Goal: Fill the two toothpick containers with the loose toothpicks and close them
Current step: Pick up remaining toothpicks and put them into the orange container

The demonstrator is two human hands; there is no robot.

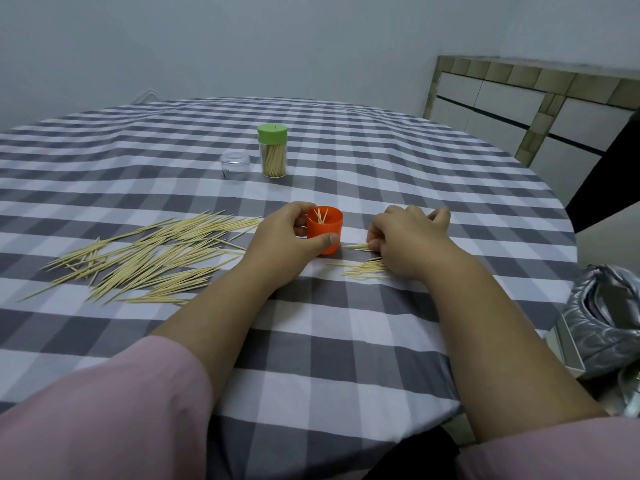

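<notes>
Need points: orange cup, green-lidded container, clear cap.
orange cup [329, 233], head view, front wall below the rim
green-lidded container [272, 133], head view, side of the green lid
clear cap [235, 167], head view, its side wall

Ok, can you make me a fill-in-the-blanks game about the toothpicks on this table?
1. The left hand holds a cup coloured ____.
2. The closed container has a lid coloured ____.
3. The right hand picks up ____ from the checked tablecloth.
4. The biggest pile lies on the person's ____ side.

Missing words: orange, green, toothpicks, left.
</notes>
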